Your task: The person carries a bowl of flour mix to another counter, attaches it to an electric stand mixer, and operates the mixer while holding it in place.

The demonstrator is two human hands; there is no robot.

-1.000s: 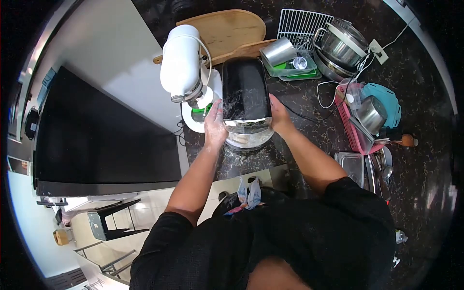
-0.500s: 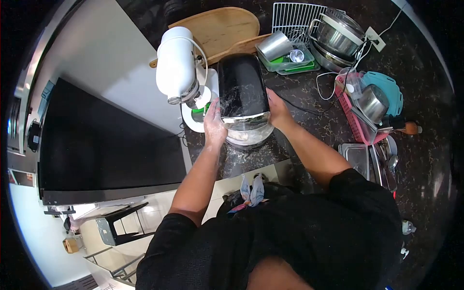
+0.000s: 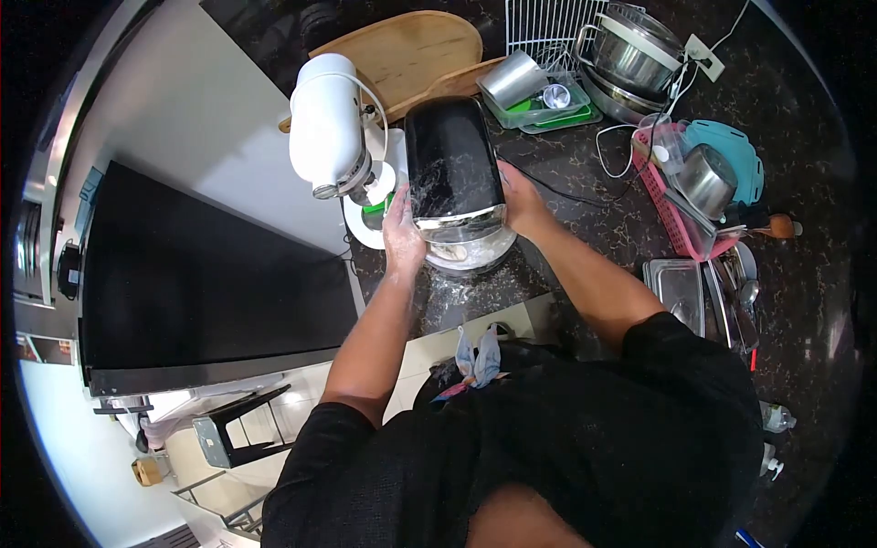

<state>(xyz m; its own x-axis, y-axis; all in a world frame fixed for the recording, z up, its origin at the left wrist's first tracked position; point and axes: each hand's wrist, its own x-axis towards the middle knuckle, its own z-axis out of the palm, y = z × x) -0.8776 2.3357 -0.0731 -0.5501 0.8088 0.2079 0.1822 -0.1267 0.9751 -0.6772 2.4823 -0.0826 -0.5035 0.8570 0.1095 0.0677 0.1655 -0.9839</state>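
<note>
A black stand mixer [image 3: 454, 155] with flour smears on its top stands on the dark counter, over a shiny bowl [image 3: 466, 254] with something pale inside. My left hand [image 3: 402, 239], dusted with flour, rests against the left side of the mixer. On the other side, my right hand [image 3: 521, 196] is pressed to the mixer's right flank. Both hands hold it between them, their fingertips partly hidden along its sides. Loose flour lies on the counter in front of the bowl.
A white stand mixer [image 3: 327, 123] is close on the left, with a wooden tray [image 3: 411, 55] behind. To the right are a plastic tub [image 3: 539, 114], metal pots [image 3: 630, 59], a pink basket [image 3: 660, 196] with utensils and a black cable [image 3: 566, 194].
The whole view has shifted slightly. Both hands stay on the sides of the black mixer, with no clear movement of their own.
</note>
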